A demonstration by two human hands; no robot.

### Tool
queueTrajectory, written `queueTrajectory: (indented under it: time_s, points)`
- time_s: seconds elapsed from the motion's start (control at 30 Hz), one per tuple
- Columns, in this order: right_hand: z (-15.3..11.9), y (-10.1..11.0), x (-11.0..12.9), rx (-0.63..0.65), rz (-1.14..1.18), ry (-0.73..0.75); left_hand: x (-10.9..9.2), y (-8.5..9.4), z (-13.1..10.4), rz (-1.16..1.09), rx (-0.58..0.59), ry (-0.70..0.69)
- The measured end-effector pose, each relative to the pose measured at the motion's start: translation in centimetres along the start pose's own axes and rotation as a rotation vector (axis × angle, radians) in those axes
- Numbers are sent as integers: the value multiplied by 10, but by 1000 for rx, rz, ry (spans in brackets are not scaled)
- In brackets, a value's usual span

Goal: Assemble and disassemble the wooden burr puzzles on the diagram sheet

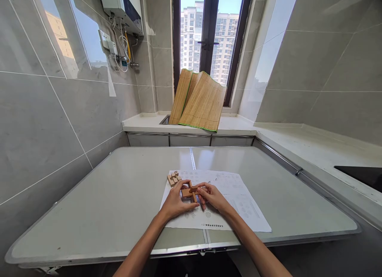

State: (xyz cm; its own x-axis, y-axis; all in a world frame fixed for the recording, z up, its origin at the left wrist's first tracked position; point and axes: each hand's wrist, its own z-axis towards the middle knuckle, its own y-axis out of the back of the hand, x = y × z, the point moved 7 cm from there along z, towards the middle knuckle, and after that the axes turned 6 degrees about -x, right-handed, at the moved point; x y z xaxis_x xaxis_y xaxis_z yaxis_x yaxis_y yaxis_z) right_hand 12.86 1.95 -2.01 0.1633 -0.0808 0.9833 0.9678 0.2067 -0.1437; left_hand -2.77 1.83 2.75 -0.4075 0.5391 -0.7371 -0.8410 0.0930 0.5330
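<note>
Both of my hands hold a wooden interlocking puzzle (pixel 187 193) just above a printed sheet. My left hand (pixel 176 201) wraps round its left side, thumb below and fingers above. My right hand (pixel 212 195) pinches the right part of the puzzle between thumb and fingers. Crossed brown wooden bars form the puzzle, partly hidden by my fingers. Behind my left hand, a second wooden block puzzle (pixel 174 178) in lighter wood rests at the sheet's upper left corner. Small drawings and text cover the white paper sheet (pixel 238 213), which lies under both hands.
The pale folding table (pixel 98 205) has a centre seam and a metal rim. Beyond it, a folded bamboo mat (pixel 203 102) leans on the white counter (pixel 238 126) before the window. A water heater (pixel 122 10) with hoses hangs on the left wall.
</note>
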Motion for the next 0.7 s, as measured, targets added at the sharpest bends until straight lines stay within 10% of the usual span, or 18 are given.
queueTrajectory:
  time_s: [0.7]
  points:
    - [2,9,2,-66,104,22,-13,2,-4,27,-9,-75]
